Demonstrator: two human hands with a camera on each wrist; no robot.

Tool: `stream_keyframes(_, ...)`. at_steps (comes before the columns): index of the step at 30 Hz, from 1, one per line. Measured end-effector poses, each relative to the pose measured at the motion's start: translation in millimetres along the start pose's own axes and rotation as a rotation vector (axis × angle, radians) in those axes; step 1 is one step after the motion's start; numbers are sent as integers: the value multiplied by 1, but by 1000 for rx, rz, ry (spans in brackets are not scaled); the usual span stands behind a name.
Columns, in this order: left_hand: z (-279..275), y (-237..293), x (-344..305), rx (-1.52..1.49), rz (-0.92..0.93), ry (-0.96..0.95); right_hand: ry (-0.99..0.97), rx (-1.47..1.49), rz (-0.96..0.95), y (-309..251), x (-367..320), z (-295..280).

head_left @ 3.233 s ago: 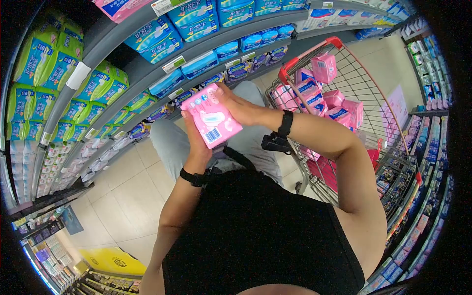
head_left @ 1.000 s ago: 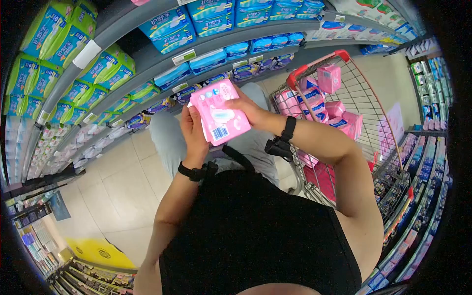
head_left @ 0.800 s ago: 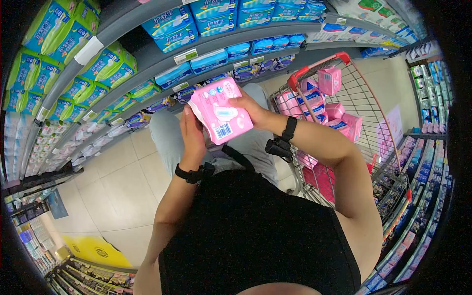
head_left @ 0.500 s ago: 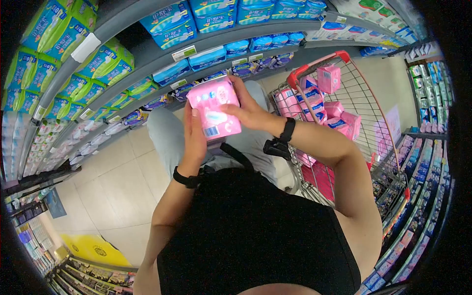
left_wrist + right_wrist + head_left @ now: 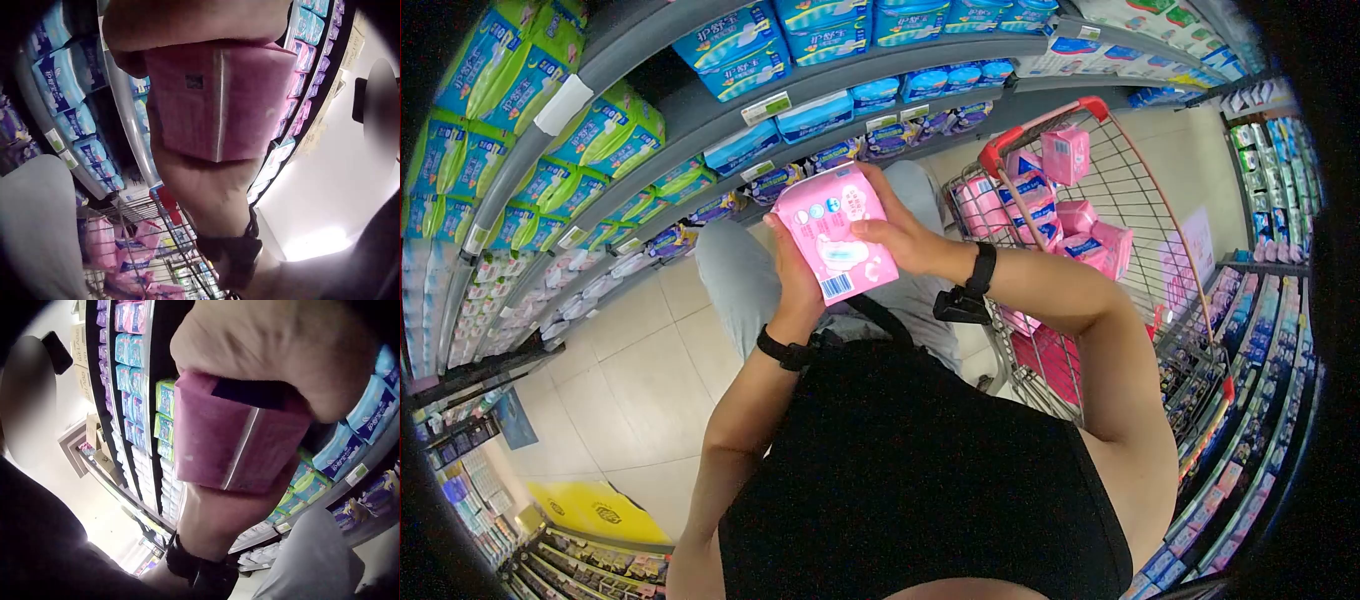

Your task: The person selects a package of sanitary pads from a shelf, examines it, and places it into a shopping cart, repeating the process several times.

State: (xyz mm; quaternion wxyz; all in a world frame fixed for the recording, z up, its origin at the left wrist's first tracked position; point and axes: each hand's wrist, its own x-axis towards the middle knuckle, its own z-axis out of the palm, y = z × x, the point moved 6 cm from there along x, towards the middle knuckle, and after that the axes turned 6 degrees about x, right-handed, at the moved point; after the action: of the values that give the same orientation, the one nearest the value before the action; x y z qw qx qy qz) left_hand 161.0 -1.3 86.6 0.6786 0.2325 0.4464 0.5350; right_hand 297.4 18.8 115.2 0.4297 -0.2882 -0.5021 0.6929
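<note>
A pink pack [image 5: 840, 235] with a barcode at its lower left corner is held between both hands above the lap. The left hand [image 5: 796, 280] grips its left side, thumb along the edge. Over the right side, the right hand [image 5: 905, 235] grips with its thumb lying on the printed face. In the left wrist view the pack [image 5: 219, 103] shows its seamed side, with a hand [image 5: 200, 22] across one end. The right wrist view shows the pack's seamed side [image 5: 240, 434] too, between a large near hand [image 5: 275, 347] and the other hand behind.
A wire shopping cart [image 5: 1145, 200] with several pink packs [image 5: 1078, 215] stands at the right. Shelves of blue packs [image 5: 825, 30] and green packs [image 5: 600, 130] curve across the front and left. Tiled floor [image 5: 640, 400] shows at the left, with more shelving [image 5: 1250, 350] at the far right.
Since half a second ago the pack has tilted slightly and moved a little lower, its printed face now clearer. Both hands stay on it. Earlier, the left fingers shifted along its edge.
</note>
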Motion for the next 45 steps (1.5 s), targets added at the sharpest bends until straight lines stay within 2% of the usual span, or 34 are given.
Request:
stream_keyframes(6,-6,4,5,56,118,55,6,75,13,3,-1,0)
stream_keyframes(14,-6,13,7,74,237,-15,25,176,89,16,0,-1)
stream_keyframes(20,-9,12,9,72,251,-22,-16,465,213,23,2,4)
stream_keyframes(23,-13,10,13,91,282,11,-15,612,395,31,-2,3)
stream_keyframes(26,-16,11,13,117,304,46,-58,673,439,38,-3,1)
stream_keyframes(32,-25,13,15,216,379,70,-22,474,473,40,-3,0)
stream_keyframes(38,-27,13,16,206,351,49,-46,611,481,37,-2,3)
stream_keyframes(42,-28,14,15,150,245,54,-23,568,412,29,1,4)
stream_keyframes(45,-36,18,16,108,236,167,0,507,326,24,5,-1)
